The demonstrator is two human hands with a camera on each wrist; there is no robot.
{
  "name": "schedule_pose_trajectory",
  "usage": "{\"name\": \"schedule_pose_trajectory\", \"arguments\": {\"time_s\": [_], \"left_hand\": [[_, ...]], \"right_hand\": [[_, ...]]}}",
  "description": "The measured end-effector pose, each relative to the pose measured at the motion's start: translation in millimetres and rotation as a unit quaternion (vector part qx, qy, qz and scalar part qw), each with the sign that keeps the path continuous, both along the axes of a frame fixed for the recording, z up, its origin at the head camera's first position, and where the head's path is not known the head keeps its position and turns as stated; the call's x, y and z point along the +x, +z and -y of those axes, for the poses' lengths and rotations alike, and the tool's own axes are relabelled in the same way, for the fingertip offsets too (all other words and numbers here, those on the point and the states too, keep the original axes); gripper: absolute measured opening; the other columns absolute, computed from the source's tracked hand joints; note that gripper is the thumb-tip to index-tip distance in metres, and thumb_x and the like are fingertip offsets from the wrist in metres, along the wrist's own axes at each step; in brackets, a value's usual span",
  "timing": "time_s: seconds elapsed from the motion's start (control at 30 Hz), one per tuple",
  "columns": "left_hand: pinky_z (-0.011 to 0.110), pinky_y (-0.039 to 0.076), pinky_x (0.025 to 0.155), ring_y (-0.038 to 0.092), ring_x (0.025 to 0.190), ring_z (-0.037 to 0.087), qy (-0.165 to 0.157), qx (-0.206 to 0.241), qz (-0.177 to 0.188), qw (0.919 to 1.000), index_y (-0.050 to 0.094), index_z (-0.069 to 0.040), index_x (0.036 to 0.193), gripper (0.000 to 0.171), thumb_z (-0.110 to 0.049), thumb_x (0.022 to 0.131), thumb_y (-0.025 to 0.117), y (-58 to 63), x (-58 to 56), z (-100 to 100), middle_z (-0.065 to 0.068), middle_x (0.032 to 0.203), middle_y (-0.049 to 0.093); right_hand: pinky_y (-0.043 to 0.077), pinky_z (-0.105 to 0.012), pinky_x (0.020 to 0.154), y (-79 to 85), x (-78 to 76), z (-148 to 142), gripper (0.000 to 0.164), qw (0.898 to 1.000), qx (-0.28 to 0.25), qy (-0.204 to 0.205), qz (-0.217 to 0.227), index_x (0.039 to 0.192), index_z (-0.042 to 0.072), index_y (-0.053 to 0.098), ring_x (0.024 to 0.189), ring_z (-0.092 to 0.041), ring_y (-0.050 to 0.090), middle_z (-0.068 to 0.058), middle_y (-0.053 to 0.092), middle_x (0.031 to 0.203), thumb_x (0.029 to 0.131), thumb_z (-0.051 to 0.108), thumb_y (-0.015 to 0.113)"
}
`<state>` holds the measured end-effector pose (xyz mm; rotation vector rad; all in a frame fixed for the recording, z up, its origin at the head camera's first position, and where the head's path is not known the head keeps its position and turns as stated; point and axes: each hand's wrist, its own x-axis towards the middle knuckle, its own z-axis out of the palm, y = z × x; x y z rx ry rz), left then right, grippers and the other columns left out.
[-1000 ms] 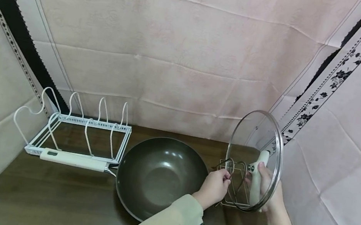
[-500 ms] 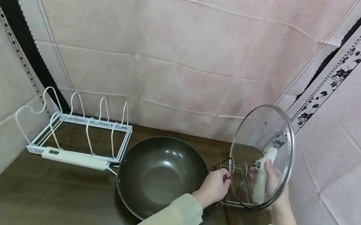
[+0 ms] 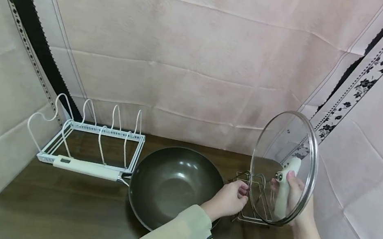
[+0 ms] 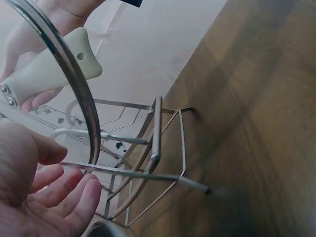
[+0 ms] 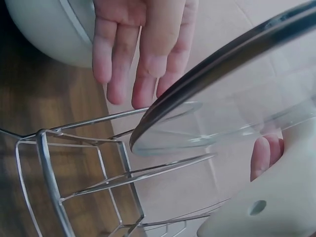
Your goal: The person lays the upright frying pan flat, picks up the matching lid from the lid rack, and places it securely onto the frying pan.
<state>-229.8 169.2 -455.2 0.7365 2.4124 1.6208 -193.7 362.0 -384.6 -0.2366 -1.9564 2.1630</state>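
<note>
My right hand (image 3: 304, 221) grips the long pale green handle (image 3: 286, 187) of a glass pot lid (image 3: 285, 137). The lid stands on edge, its metal-rimmed disc facing left and its lower edge between the wires of a small metal lid rack (image 4: 157, 129). With thumb and fingers my left hand (image 3: 227, 199) pinches a wire at the rack's left end. In the left wrist view the thumb (image 4: 49, 149) lies over that wire and the fingertips curl beneath it. The right wrist view shows the lid's rim (image 5: 207, 74) slanting down among the wires.
A dark wok (image 3: 175, 187) stands on the wooden table (image 3: 63, 203), just left of my left hand. Its pale handle (image 3: 87, 168) points left, in front of a white wire rack (image 3: 100, 131). Pale cloth walls (image 3: 201, 55) enclose the back and sides.
The lid has risen slightly and shifted right within the rack, carried by the right hand. The left hand keeps its hold on the wire. The head view has shifted a little.
</note>
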Motion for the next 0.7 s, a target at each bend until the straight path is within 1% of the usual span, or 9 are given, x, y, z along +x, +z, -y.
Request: {"name": "schedule_pose_trajectory", "arguments": {"time_s": [0.07,0.13,0.2,0.3,0.37,0.43,0.53,0.63,0.7], "left_hand": [[0.020,0.049,0.076,0.059,0.086,0.002,-0.006,-0.008,0.002,0.9999,0.060,-0.008,0.119,0.027,-0.011,0.092,0.064,4.2,0.8,6,-0.002,0.103,0.063],[0.020,0.048,0.077,0.058,0.086,0.002,-0.009,-0.018,-0.005,0.9998,0.060,-0.010,0.119,0.027,-0.011,0.092,0.064,8.5,1.1,14,-0.003,0.104,0.063],[0.020,0.048,0.078,0.058,0.087,0.002,-0.011,-0.031,-0.014,0.9994,0.060,-0.011,0.119,0.028,-0.012,0.092,0.065,12.9,1.2,21,-0.003,0.105,0.063],[0.020,0.047,0.079,0.057,0.089,0.002,-0.015,-0.057,-0.037,0.9976,0.060,-0.013,0.121,0.030,-0.015,0.092,0.065,19.5,1.6,33,-0.004,0.109,0.062],[0.020,0.047,0.081,0.058,0.093,0.004,-0.016,-0.086,-0.065,0.9940,0.059,-0.012,0.124,0.033,-0.018,0.092,0.065,23.8,2.1,41,-0.004,0.112,0.062],[0.022,0.046,0.084,0.058,0.098,0.006,-0.014,-0.119,-0.098,0.9879,0.058,-0.013,0.127,0.037,-0.023,0.092,0.065,27.5,2.5,51,-0.004,0.116,0.061],[0.025,0.046,0.087,0.058,0.106,0.008,-0.001,-0.172,-0.149,0.9739,0.056,-0.016,0.130,0.043,-0.033,0.092,0.065,30.7,2.1,68,-0.006,0.120,0.060],[0.028,0.047,0.090,0.057,0.109,0.010,0.008,-0.204,-0.183,0.9618,0.055,-0.019,0.132,0.050,-0.043,0.090,0.066,32.1,-0.1,86,-0.007,0.124,0.058],[0.031,0.046,0.091,0.057,0.112,0.011,0.016,-0.215,-0.196,0.9565,0.054,-0.020,0.133,0.054,-0.047,0.088,0.067,32.9,-1.5,98,-0.006,0.125,0.057]], "right_hand": [[0.055,-0.028,0.071,2.8,2.0,3,0.044,1.000,0.021,-0.023,0.008,0.119,0.009,0.054,0.079,-0.016,0.070,0.000,0.071,0.089,0.095,0.047,0.056],[0.055,-0.028,0.070,5.6,3.2,6,0.047,0.998,0.041,-0.040,0.010,0.118,0.009,0.055,0.078,-0.016,0.070,0.001,0.071,0.088,0.094,0.049,0.057],[0.055,-0.027,0.069,8.0,4.6,8,0.047,0.997,0.058,-0.048,0.011,0.117,0.009,0.055,0.078,-0.017,0.070,0.002,0.072,0.087,0.093,0.050,0.057],[0.055,-0.026,0.068,10.3,6.2,10,0.045,0.996,0.078,-0.048,0.001,0.117,0.013,0.057,0.077,-0.017,0.070,0.002,0.072,0.088,0.093,0.051,0.056],[0.055,-0.027,0.067,11.3,7.2,10,0.041,0.996,0.076,-0.044,-0.014,0.117,0.014,0.058,0.076,-0.017,0.070,0.001,0.071,0.089,0.094,0.048,0.057],[0.056,-0.028,0.066,12.1,8.0,11,0.036,0.996,0.072,-0.037,-0.041,0.117,0.014,0.059,0.075,-0.018,0.070,0.000,0.072,0.090,0.096,0.043,0.058],[0.056,-0.030,0.067,13.5,7.6,14,0.029,0.995,0.045,-0.021,-0.083,0.116,0.009,0.062,0.075,-0.019,0.070,-0.004,0.072,0.090,0.097,0.031,0.060],[0.056,-0.029,0.068,15.7,6.5,18,0.026,0.994,0.023,-0.014,-0.110,0.114,0.003,0.063,0.075,-0.019,0.070,-0.007,0.071,0.090,0.095,0.021,0.063],[0.056,-0.027,0.067,17.3,5.6,21,0.026,0.992,0.028,-0.022,-0.118,0.113,0.002,0.063,0.074,-0.018,0.069,-0.007,0.071,0.089,0.095,0.021,0.064]]}}
